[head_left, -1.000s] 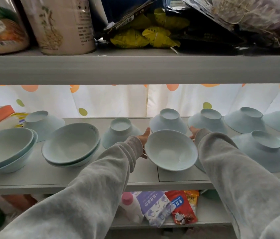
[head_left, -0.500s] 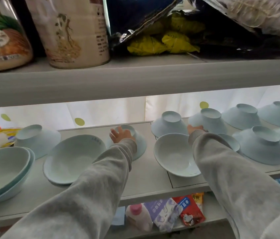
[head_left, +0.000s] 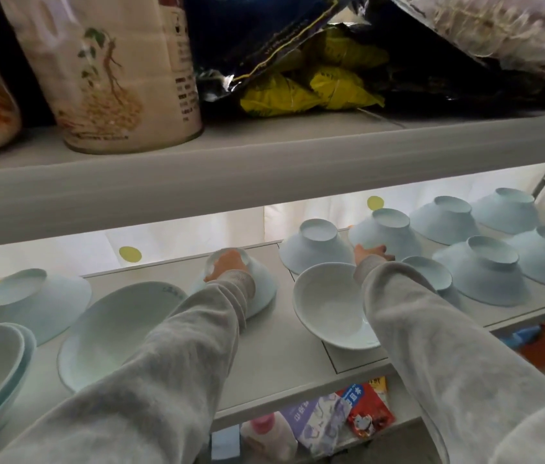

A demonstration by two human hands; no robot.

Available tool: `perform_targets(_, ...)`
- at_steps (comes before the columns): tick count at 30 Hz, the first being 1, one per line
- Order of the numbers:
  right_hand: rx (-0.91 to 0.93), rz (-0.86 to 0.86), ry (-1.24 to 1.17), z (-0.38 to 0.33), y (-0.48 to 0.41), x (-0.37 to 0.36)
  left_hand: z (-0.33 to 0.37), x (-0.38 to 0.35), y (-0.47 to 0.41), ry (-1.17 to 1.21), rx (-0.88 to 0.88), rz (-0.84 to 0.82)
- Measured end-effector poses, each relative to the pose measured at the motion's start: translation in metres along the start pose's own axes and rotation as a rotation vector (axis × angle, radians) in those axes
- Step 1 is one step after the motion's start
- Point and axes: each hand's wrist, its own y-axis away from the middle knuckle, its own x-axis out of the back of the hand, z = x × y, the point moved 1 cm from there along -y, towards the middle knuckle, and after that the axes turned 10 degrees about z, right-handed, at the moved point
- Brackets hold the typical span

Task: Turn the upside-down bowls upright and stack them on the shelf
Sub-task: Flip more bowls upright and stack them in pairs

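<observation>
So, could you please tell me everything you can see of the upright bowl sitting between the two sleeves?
The upright bowl is pale, glossy and looks ceramic, with a wide flaring rim and an empty, smooth inside. It rests right way up on the shelf, near the front edge and apparently tipped slightly towards the camera, not stacked in anything. The right sleeve crosses in front of its right rim, hiding that part. No hand holds it; upside-down bowls stand behind it.
</observation>
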Motion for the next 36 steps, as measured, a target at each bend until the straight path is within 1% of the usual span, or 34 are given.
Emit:
perform_targets(3,-0.073,0.02,-0.027,-0.008,0.007,0.002,0.009,0.016,-0.005,0.104,0.006,0.055)
perform_targets(5,-0.016,0.001,-0.085,-0.015,0.011,0.0,0.015,0.029,-0.008,0.183,0.039,0.109)
perform_targets(7,0.15,-0.037,-0.149,-0.023,0.013,-0.005,0.019,0.05,-0.005,0.298,0.073,0.107)
perform_targets(8,0.265,-0.058,-0.169,-0.025,0.014,-0.008,0.018,0.052,-0.011,0.317,0.066,0.059)
perform_targets(9,0.406,-0.086,-0.16,-0.029,0.017,-0.01,0.018,0.06,-0.011,0.368,0.098,-0.052)
perform_targets(10,0.568,-0.113,-0.103,-0.033,0.021,-0.012,0.021,0.065,-0.011,0.35,0.026,-0.117)
perform_targets(11,0.717,-0.143,-0.026,-0.037,0.026,-0.014,0.023,0.071,-0.009,0.386,0.016,-0.165)
perform_targets(12,0.836,-0.155,0.037,-0.043,0.031,-0.016,0.027,0.076,-0.006,0.416,0.05,-0.212)
perform_targets(13,0.898,-0.152,0.058,-0.048,0.035,-0.019,0.03,0.079,-0.004,0.487,0.096,-0.255)
perform_targets(14,0.917,-0.133,0.019,-0.053,0.038,-0.02,0.036,0.082,0.0,0.539,0.128,-0.303)
perform_targets(17,0.852,-0.029,-0.221,-0.07,0.04,-0.01,0.049,0.088,0.007,0.658,0.116,-0.377)
perform_targets(18,0.808,-0.017,-0.236,-0.076,0.037,-0.003,0.051,0.09,0.01,0.679,0.103,-0.397)
perform_targets(20,0.724,-0.024,-0.184,-0.085,0.033,0.015,0.059,0.089,0.012,0.706,0.063,-0.436)
perform_targets(22,0.645,0.016,-0.161,-0.089,0.028,0.03,0.07,0.09,0.02,0.729,0.015,-0.464)
perform_targets(25,0.501,0.03,-0.338,-0.086,0.016,0.047,0.085,0.089,0.027,0.802,-0.059,-0.513)
perform_targets(26,0.476,0.032,-0.322,-0.083,0.013,0.054,0.089,0.088,0.028,0.847,-0.058,-0.513)
perform_targets(28,0.48,0.013,-0.077,-0.078,0.004,0.068,0.097,0.079,0.027,0.888,-0.015,-0.48)
perform_targets(29,0.469,0.01,0.046,-0.073,0.001,0.073,0.101,0.067,0.015,0.866,-0.017,-0.466)
perform_targets(31,0.436,-0.044,0.2,-0.058,-0.008,0.074,0.104,0.026,-0.022,0.81,-0.066,-0.466)
perform_targets(33,0.393,-0.113,0.288,-0.037,-0.01,0.069,0.1,0.006,-0.016,0.732,-0.034,-0.499)
perform_targets(34,0.378,-0.137,0.307,-0.026,-0.012,0.063,0.099,0.007,0.005,0.676,-0.035,-0.486)
perform_targets(36,0.353,-0.185,0.31,-0.006,-0.014,0.052,0.093,0.002,0.033,0.543,-0.065,-0.407)
